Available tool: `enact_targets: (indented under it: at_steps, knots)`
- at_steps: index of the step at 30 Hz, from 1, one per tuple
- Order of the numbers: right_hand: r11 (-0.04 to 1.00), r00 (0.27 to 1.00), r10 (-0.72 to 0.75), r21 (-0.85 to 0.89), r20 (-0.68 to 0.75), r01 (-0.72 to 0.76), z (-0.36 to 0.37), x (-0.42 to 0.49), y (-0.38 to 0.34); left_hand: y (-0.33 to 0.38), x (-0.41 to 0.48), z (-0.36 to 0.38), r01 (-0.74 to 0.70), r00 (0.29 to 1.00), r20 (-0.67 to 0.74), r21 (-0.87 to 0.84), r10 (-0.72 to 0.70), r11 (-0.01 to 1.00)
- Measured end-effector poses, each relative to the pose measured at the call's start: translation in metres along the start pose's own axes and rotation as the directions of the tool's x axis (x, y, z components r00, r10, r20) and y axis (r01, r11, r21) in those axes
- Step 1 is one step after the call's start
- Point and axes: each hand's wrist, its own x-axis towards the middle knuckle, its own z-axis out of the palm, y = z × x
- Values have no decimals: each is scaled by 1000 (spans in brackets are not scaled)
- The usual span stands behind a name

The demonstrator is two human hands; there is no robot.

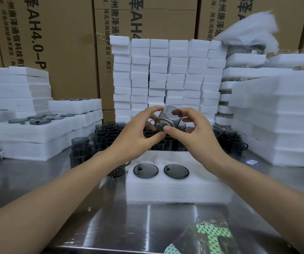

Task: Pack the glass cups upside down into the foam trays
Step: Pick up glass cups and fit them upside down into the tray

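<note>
A smoky grey glass cup (166,117) is held tilted in the air above the loose cups. My left hand (140,132) grips its left side with curled fingers, and my right hand (191,129) pinches its right side and rim. Below, a white foam tray (178,186) lies on the steel table. Two cups stand upside down in its holes, their round bases showing: one on the left (145,170), one on the right (176,171). A cluster of loose grey cups (109,133) stands behind the tray.
Stacks of white foam blocks (165,77) rise behind the cups. Packed foam trays (43,129) are stacked at the left, more foam trays (279,114) at the right. Cardboard boxes (59,43) form the back wall. A plastic bag with green-white sheets (211,235) lies at the near table edge.
</note>
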Motion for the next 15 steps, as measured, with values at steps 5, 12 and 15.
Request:
enact_targets:
  at_steps: [5, 12, 15]
  knots:
    - [986, 989, -131, -98, 62, 136, 6, -7, -5, 3, -2, 0, -76, 996, 41, 48, 74, 996]
    - [999, 996, -50, -5, 68, 50, 2, -4, -4, 5, 3, -3, 0, 999, -44, -144, -7, 990]
    - [998, 998, -5, 62, 62, 1, 2, -2, -3, 9, 4, -5, 15, 999, -41, -214, -24, 977]
